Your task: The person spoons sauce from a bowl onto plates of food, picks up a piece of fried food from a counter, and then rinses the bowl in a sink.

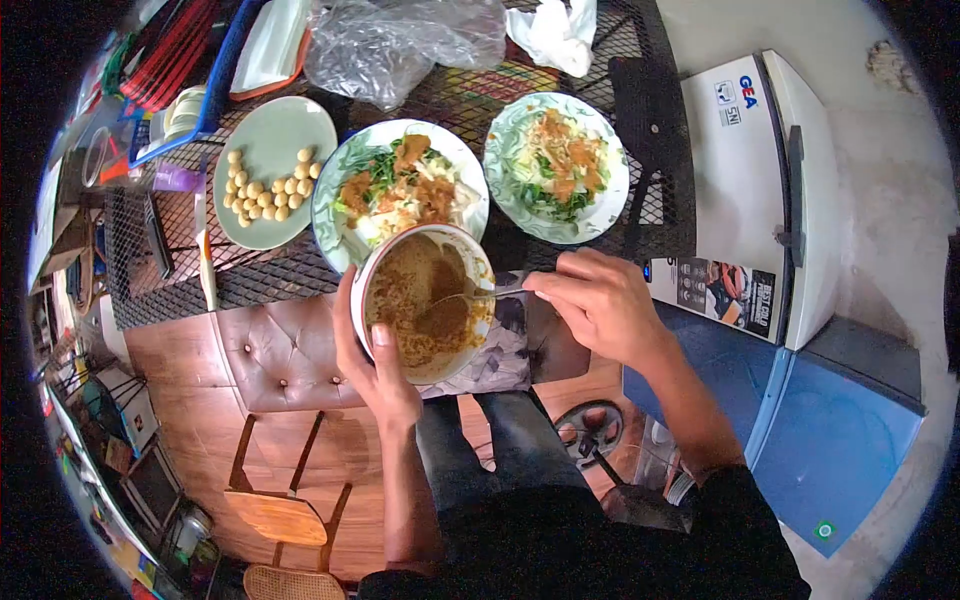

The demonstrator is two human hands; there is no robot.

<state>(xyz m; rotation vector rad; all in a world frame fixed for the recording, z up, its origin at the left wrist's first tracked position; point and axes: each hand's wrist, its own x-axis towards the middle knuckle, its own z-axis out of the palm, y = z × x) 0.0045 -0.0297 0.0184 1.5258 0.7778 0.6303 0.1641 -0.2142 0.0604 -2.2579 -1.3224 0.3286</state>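
My left hand [378,365] grips the left rim of a white bowl [480,345], its thumb over the edge. Brown sauce [415,285] coats the inside of the bowl, which tilts towards me. Between the fingers of my right hand [590,300] is the handle of a metal spoon [485,295], whose head rests in the sauce. Just beyond the bowl lies a patterned plate [465,160] of vegetables topped with brown sauce. A second such plate [507,190] stands to its right. On the left, a green plate [275,125] holds several small pale balls [268,198].
The plates stand on a black mesh table [280,275]. At its far side are a plastic bag [400,50], white tissue [555,35] and a blue basket [215,80]. A knife [207,265] lies left. A white freezer [735,180] is right, a wooden chair [285,520] lower left.
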